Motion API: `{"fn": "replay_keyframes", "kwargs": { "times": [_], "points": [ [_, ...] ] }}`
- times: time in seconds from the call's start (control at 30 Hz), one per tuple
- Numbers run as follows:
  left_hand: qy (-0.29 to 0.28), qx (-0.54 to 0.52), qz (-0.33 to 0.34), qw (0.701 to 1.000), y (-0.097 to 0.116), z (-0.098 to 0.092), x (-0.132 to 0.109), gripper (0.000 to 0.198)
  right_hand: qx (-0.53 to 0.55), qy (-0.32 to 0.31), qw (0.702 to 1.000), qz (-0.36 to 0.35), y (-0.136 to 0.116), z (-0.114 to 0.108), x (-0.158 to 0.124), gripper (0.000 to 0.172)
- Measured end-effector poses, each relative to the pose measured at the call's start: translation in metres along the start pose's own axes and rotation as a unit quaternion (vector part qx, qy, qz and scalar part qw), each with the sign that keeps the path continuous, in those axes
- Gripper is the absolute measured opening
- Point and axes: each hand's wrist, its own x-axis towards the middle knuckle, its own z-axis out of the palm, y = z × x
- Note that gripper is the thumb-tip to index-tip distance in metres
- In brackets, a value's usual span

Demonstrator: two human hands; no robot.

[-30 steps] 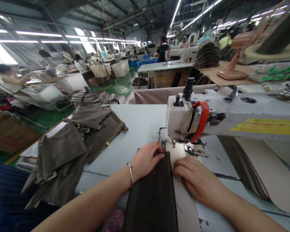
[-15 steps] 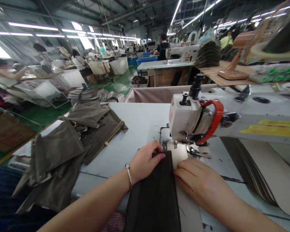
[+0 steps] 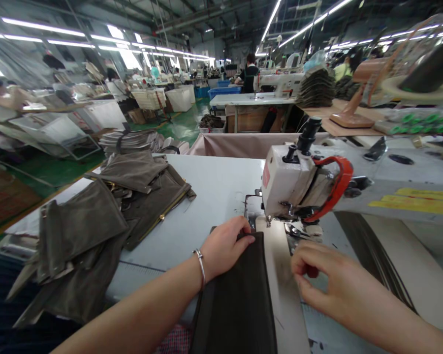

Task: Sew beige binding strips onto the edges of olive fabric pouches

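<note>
A dark brown fabric panel (image 3: 239,300) lies lengthwise on the sewing table (image 3: 214,191), its far end close to the needle of a white sewing machine (image 3: 299,184) with a red guard. My left hand (image 3: 225,248) grips the panel's far left corner, fingers curled over its edge. My right hand (image 3: 328,282) hovers to the right of the panel, just below the presser foot, with fingers curled toward the thumb; whether they hold anything is hidden. A pale strip (image 3: 280,275) runs beside the panel under the machine head.
A heap of grey-brown sewn pieces (image 3: 107,216) covers the table's left side. Tan material (image 3: 409,260) drapes on the right under the machine arm. Beyond are other sewing stations, white bins (image 3: 180,98), stacked pieces and people at work.
My right hand lifted off the panel's right edge and moved right, fingers curling in. The left hand stayed on the panel's corner. The view shifted slightly left.
</note>
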Motion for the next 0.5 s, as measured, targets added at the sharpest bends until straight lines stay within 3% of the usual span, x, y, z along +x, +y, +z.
{"fn": "replay_keyframes", "kwargs": {
  "times": [0.13,0.2,0.3,0.33,0.5],
  "points": [
    [0.004,0.002,-0.006,1.000,0.000,0.001,0.000,0.007,0.051,-0.084,0.995,-0.016,-0.003,-0.001,-0.007,0.022],
    [0.009,-0.004,-0.007,1.000,0.000,0.000,-0.001,0.006,0.024,-0.055,0.998,-0.034,0.001,0.004,-0.002,0.030],
    [0.003,-0.022,0.004,1.000,0.002,-0.005,0.000,0.008,-0.058,0.046,0.995,-0.067,0.019,0.017,0.008,0.019],
    [-0.005,-0.024,0.010,1.000,0.004,-0.007,0.002,0.009,-0.079,0.064,0.992,-0.079,0.026,0.021,0.011,0.023],
    [-0.035,0.019,0.020,0.999,0.012,-0.006,0.028,0.003,-0.090,0.082,0.988,-0.099,0.043,0.038,0.013,0.032]
  ]
}}
